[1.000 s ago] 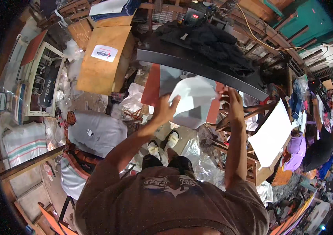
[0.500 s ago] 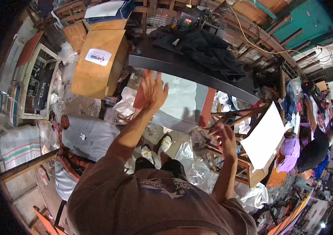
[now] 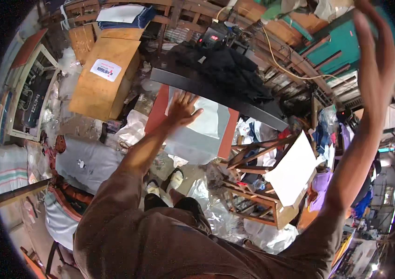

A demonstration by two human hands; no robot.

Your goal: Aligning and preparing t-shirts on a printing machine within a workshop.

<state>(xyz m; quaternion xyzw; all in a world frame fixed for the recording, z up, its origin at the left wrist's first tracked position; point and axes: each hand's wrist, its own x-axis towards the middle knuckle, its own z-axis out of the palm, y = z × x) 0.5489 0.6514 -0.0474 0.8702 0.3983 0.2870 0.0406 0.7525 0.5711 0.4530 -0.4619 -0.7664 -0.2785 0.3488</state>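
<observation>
My left hand [image 3: 184, 110] lies flat, fingers spread, on a white sheet [image 3: 209, 122] over grey fabric [image 3: 190, 148]. The fabric drapes across a reddish-brown board [image 3: 156, 109], whose sides show beyond it. Just beyond my fingertips, the thick black plate [image 3: 220, 101] of what looks like a heat press overhangs the board's far part. My right hand [image 3: 376, 44] is raised high at the upper right, well away from the fabric. It is smeared by motion and partly cut off at the picture's edge, so its fingers and anything in them are unclear.
Dark cloth [image 3: 225, 67] is heaped on the press beside a small lit display [image 3: 214, 37]. A wooden box [image 3: 102, 76] stands left; grey printed fabric [image 3: 83, 162] hangs nearer. On the right, a white sheet [image 3: 292, 169] rests on a wooden frame [image 3: 253, 200]. Plastic wrapping [image 3: 211, 195] litters the floor.
My right hand has swung from low beside the board to high at the upper right. My left hand has come down flat onto the white sheet. The view has shifted slightly.
</observation>
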